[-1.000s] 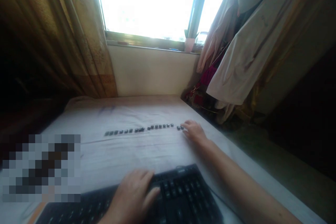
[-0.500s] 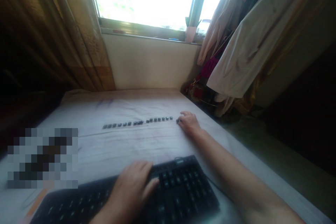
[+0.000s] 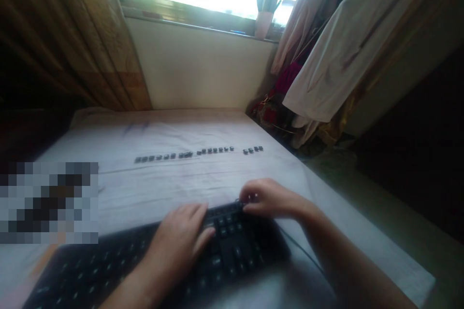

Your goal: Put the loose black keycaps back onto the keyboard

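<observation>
My left hand (image 3: pixel 177 246) lies flat on the keyboard (image 3: pixel 235 256), fingers together. My right hand (image 3: pixel 270 199) curls at its far edge; whether it pinches anything, I cannot tell. Keycaps (image 3: pixel 213 150) line up well beyond both.

1. We are counting one black keyboard (image 3: pixel 232 251) on the bench (image 3: pixel 163 188).
2. We are counting two hands at it: one left hand (image 3: pixel 177 246) and one right hand (image 3: pixel 268 200).
3. We are counting one row of loose keycaps (image 3: pixel 186 154), split into three clusters.
4. We are making out about seven in the middle cluster (image 3: pixel 215 150) and about four in the right cluster (image 3: pixel 253 149); the left cluster (image 3: pixel 159 157) is blurring too much to count.
5. We are counting one pink cup (image 3: pixel 263 24) on the windowsill (image 3: pixel 181 12).
</observation>
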Demonstrator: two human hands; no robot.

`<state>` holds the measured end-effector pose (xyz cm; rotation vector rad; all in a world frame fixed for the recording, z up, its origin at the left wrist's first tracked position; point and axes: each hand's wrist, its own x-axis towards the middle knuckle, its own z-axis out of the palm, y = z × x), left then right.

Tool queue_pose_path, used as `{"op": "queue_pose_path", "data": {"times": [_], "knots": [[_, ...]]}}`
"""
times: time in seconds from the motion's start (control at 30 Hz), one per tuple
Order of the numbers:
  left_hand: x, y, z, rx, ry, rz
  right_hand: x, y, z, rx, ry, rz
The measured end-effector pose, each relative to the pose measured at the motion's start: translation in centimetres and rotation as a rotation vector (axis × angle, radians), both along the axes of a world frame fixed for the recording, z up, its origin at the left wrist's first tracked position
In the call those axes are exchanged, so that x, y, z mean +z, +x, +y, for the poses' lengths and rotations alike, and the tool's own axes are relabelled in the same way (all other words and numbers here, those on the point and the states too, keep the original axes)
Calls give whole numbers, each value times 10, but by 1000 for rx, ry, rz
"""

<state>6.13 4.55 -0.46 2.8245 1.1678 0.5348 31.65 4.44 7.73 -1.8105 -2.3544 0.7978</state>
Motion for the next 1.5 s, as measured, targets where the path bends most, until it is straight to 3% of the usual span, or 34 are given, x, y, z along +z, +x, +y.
{"op": "queue_pose_path", "data": {"times": [0.13,0.3,0.57,1.5], "knots": [[0,5,-11,-74,52,-43,2,-13,-6,129,5,-106],[0,16,-24,-152,82,-73,-3,-19,-7,182,52,-204],[3,28,-25,-166,51,-23,-7,-22,-9,184,83,-214],[6,29,-25,-159,-35,-54,-14,-14,-2,54,5,-106]]}}
